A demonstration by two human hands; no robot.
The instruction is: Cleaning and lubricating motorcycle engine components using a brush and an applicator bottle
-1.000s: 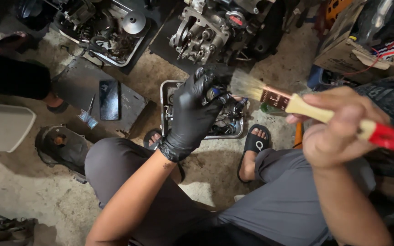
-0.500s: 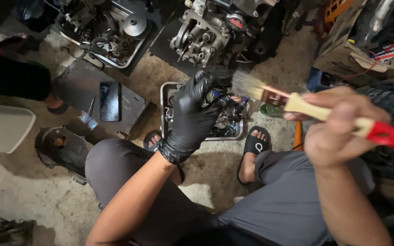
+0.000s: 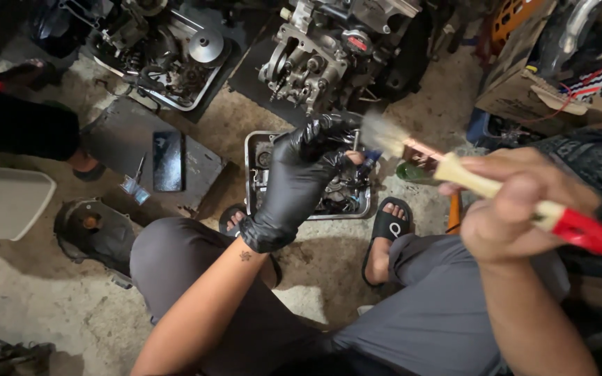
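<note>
While I look down from the head camera, my left hand [image 3: 299,182], in a black rubber glove, is wrapped around a small dark metal engine part [image 3: 346,139], fingers curled tight on it so little of it shows. It is held up in the air above a shallow rectangular metal tray [image 3: 252,174] that sits on the concrete floor [image 3: 50,306] and holds more greasy parts. My right hand [image 3: 517,209] is bare and its grip is closed on a paintbrush with a pale wooden handle, red end and copper-coloured ferrule [image 3: 468,181]. The bristles are blurred and sit just beside the part, at its right edge; I cannot tell whether they touch it. My knees in grey trousers [image 3: 447,306] frame the tray, and a foot in a black sandal [image 3: 388,230] rests just right of it. Beyond the tray stands a grimy engine block [image 3: 322,56]. To the left lies a dark flat metal plate [image 3: 120,150] with a black phone [image 3: 167,161] on it. A cardboard box [image 3: 524,90] sits at upper right.
</note>
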